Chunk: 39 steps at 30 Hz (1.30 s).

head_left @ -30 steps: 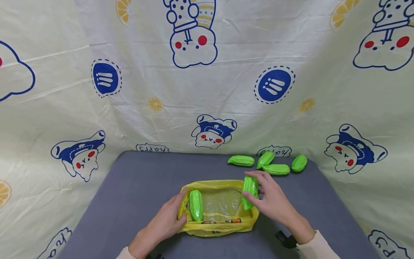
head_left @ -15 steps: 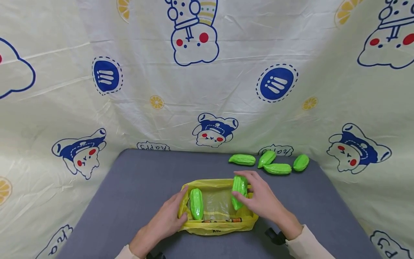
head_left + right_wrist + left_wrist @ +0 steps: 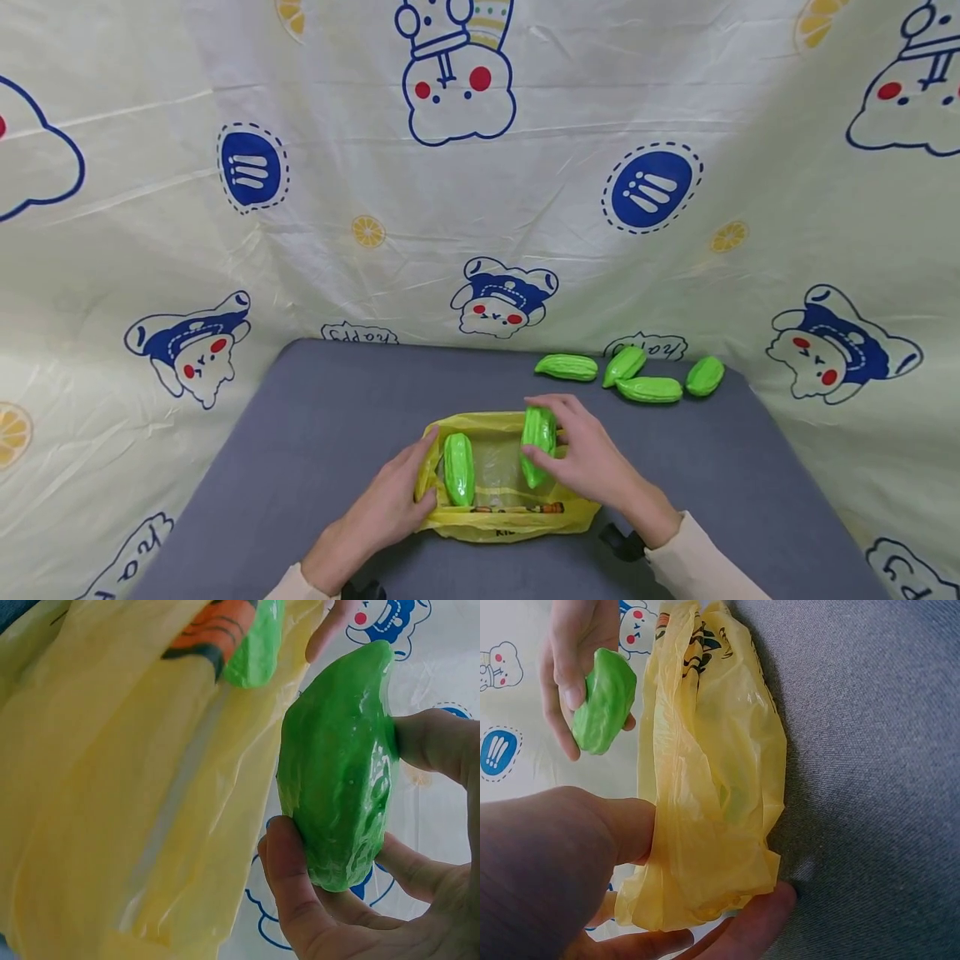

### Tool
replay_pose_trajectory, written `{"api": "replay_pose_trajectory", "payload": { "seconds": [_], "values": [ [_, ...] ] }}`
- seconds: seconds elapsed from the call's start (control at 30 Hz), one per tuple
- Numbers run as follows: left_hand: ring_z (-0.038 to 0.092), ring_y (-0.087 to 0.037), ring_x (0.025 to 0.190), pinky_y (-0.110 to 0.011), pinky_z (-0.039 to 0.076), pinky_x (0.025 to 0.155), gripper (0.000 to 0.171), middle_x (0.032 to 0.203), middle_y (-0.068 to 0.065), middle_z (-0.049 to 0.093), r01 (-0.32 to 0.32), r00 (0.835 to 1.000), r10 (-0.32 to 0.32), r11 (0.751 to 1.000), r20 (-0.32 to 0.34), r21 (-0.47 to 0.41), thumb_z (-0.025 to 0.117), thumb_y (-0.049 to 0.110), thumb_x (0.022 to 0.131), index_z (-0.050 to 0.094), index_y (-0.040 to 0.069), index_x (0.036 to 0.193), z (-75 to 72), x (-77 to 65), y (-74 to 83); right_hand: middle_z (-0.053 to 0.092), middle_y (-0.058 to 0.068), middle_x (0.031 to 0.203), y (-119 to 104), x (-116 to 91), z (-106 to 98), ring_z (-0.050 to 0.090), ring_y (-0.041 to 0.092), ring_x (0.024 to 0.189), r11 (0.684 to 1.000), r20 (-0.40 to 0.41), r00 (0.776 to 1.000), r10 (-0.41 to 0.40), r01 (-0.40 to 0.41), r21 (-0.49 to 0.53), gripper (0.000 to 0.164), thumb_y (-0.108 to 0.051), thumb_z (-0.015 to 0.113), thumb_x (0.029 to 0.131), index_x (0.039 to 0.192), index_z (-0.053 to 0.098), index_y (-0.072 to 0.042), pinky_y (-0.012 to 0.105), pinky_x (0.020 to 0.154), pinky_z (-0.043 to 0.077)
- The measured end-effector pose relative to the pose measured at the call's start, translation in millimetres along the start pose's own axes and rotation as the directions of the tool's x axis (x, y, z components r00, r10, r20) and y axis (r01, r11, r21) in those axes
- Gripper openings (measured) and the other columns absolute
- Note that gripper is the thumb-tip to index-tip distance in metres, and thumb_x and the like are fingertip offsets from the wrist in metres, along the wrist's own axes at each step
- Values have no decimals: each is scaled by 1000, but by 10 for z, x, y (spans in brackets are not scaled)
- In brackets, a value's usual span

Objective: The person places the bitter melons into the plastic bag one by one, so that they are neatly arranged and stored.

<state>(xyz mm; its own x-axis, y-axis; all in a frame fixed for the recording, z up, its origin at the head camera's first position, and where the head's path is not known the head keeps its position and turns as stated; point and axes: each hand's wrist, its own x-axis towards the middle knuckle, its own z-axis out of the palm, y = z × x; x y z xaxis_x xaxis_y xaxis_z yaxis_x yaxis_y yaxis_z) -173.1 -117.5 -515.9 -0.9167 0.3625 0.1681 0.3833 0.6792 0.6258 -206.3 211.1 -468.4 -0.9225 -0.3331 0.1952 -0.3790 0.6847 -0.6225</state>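
Observation:
A yellow plastic bag (image 3: 517, 528) lies with its mouth spread wide, printed along its front side. My left hand (image 3: 390, 500) holds its left end, thumb and fingers on different sides of the plastic in the left wrist view. Inside, near that hand, is one bright green bitter melon (image 3: 459, 469). My right hand (image 3: 592, 457) grips a second bitter melon (image 3: 337, 772) between thumb and fingers, tilted upright over the right part of the bag's mouth. From the left wrist, this held bitter melon (image 3: 604, 702) appears beyond the bag's rim.
Several more green bitter melons (image 3: 649, 389) lie at the far right of the grey table (image 3: 330, 400). A white patterned sheet (image 3: 315, 275) hangs behind the table's back edge. Each wrist carries a dark strap-mounted device, like the one (image 3: 621, 543) at the right.
My right hand has moved left with its bitter melon, from the bag's right rim to above its mouth. The left hand keeps its hold on the bag. The head view has shifted slightly.

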Motion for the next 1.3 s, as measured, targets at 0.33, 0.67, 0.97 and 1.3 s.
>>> {"api": "replay_pose_trajectory", "payload": {
  "seconds": [0.33,0.67,0.97,1.3],
  "values": [
    [67,-47,150,-62,61,117,90,166,-30,63,5,1000,-5,1000,4,1,76,3,98,41,4,180,3,10,15,60,18,163,-71,45,89,74,34,135,1000,30,1000,0,0,-15,69,-27,90,104,166,61,-18,50,103,70],
    [67,-47,151,-62,60,119,89,166,-30,63,11,1000,-11,1000,20,3,75,4,99,39,3,181,-1,28,10,60,18,164,-138,112,172,72,28,128,997,47,999,24,-20,-70,84,-32,92,102,174,52,-13,49,102,67],
    [68,-48,149,-63,60,117,90,165,-31,64,-11,1000,11,1000,4,9,78,3,97,42,3,179,-21,18,23,63,19,159,-198,133,228,68,26,122,996,60,996,61,-57,-76,87,-29,95,100,173,52,-10,49,100,64],
    [69,-48,146,-63,62,114,90,163,-31,65,-4,1000,4,1000,6,10,78,2,97,43,4,180,-19,3,35,71,10,142,-228,150,270,67,17,109,995,75,992,98,-95,-40,84,-26,98,97,169,56,-12,39,91,62]
  ]
}}
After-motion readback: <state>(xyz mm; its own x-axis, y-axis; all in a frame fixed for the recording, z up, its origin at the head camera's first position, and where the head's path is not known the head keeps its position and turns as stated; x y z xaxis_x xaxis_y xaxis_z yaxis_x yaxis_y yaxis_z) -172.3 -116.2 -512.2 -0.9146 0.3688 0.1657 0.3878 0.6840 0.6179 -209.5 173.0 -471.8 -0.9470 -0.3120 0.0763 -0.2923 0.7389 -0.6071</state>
